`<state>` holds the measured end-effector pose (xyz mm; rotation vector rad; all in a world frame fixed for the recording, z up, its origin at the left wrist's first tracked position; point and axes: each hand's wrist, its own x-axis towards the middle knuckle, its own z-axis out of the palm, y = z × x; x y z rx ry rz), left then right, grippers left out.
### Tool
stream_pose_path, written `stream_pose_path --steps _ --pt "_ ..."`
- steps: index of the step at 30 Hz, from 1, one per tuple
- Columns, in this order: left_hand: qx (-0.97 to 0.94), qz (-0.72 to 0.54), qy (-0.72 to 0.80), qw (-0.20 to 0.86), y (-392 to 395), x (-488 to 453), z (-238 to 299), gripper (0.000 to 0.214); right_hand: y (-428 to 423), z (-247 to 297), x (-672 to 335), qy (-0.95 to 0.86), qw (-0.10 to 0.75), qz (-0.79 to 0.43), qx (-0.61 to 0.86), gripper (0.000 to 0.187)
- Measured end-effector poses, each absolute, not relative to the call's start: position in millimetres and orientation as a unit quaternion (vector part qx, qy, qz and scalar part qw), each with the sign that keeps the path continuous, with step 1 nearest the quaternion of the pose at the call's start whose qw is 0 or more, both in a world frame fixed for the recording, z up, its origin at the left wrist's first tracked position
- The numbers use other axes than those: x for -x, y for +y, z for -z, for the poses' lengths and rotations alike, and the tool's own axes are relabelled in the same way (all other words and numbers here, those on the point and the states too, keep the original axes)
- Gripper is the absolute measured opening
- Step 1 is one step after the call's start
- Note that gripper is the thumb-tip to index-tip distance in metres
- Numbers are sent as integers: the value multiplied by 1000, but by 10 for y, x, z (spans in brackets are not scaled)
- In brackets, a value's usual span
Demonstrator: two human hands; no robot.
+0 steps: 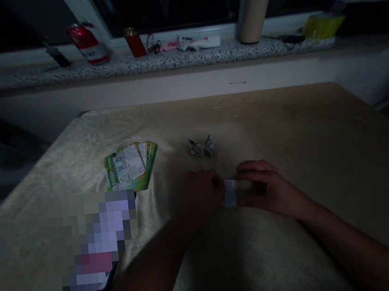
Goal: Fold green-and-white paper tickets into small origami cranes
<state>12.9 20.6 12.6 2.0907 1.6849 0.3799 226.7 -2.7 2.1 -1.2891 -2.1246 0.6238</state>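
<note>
Both my hands rest low on the beige table [300,125] and pinch a small piece of printed paper [230,192] between them. My left hand [201,193] grips its left edge with fingers curled. My right hand [264,184] covers its right part, fingers bent over it. A small folded paper figure [203,147] sits on the table just beyond my hands. To the left lies a fanned stack of green printed paper sheets [130,166].
A blurred-out flat object [97,243] lies near the table's front left. Behind the table runs a speckled window sill [171,60] carrying a red can [88,43], a small red container [135,43], wrappers, a tall beige cylinder [256,7] and a yellow item [323,25].
</note>
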Motion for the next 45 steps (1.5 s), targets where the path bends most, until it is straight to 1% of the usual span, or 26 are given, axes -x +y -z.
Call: stream_pose_path --steps 1,2,4,6,8,10,11,13,14,16,19,21,23,24,25,27,28,31,32,34,38,43,45 --pt "-754 -137 606 214 190 -131 -129 17 -19 -61 -2265 -774 318 -254 484 26" --pt "-754 -138 605 213 172 -136 -133 18 -15 -116 -2262 -761 337 -278 480 20" --pt "-757 -139 602 211 132 -156 -143 18 -20 -242 -2257 -757 349 -291 469 15" --pt "-761 -142 599 206 96 -185 -150 17 -24 -337 -2264 -779 344 -248 462 13" --pt "-763 -148 596 201 74 -215 -148 15 -9 -353 -2280 -813 305 -213 447 12" --pt "-765 -160 590 201 69 -235 -133 14 35 -291 -2297 -852 242 -191 423 13" --pt "-766 -169 586 206 75 -239 -120 13 66 -243 -2304 -865 213 -182 416 17" --pt "-765 -194 571 226 104 -234 -87 13 135 -142 -2312 -875 198 -170 408 28" --pt "-763 -209 562 242 125 -227 -70 13 168 -98 -2315 -875 206 -175 401 28" --pt "-755 -240 545 275 170 -211 -42 14 221 -28 -2324 -856 264 -205 393 29" --pt "-742 -281 518 318 211 -203 -39 16 243 32 -2368 -839 310 -222 388 16" --pt "-743 -307 494 332 203 -207 -62 16 223 43 -2423 -817 355 -211 404 24" --pt "-755 -353 443 332 173 -205 -89 14 188 31 -2486 -805 391 -189 404 22" --pt "-765 -383 418 304 157 -198 -99 11 168 17 -2513 -807 405 -172 394 17" --pt "-788 -387 394 271 142 -186 -107 12 148 1 -2534 -828 409 -127 361 12" --pt "-838 -355 356 212 120 -144 -113 21 110 -36 -2551 -870 380 -58 310 8" --pt "-857 -326 345 199 112 -119 -115 26 92 -55 -2548 -890 343 -49 297 10" --pt "-901 -222 319 191 88 -52 -130 32 53 -104 -2524 -923 242 -95 283 19" --pt "-908 -193 320 189 78 -41 -140 34 50 -115 -2521 -922 226 -125 287 20" --pt "-908 -162 340 183 55 -38 -162 32 56 -121 -2530 -911 224 -172 302 19" --pt "-900 -141 370 183 15 -79 -186 21 77 -57 -2558 -879 264 -186 350 14" --pt "-886 -133 401 190 -9 -107 -168 26 -5 18 -2484 -851 254 -186 420 22" --pt "-881 -133 411 194 -15 -104 -161 30 -42 11 -2442 -844 246 -189 437 21"
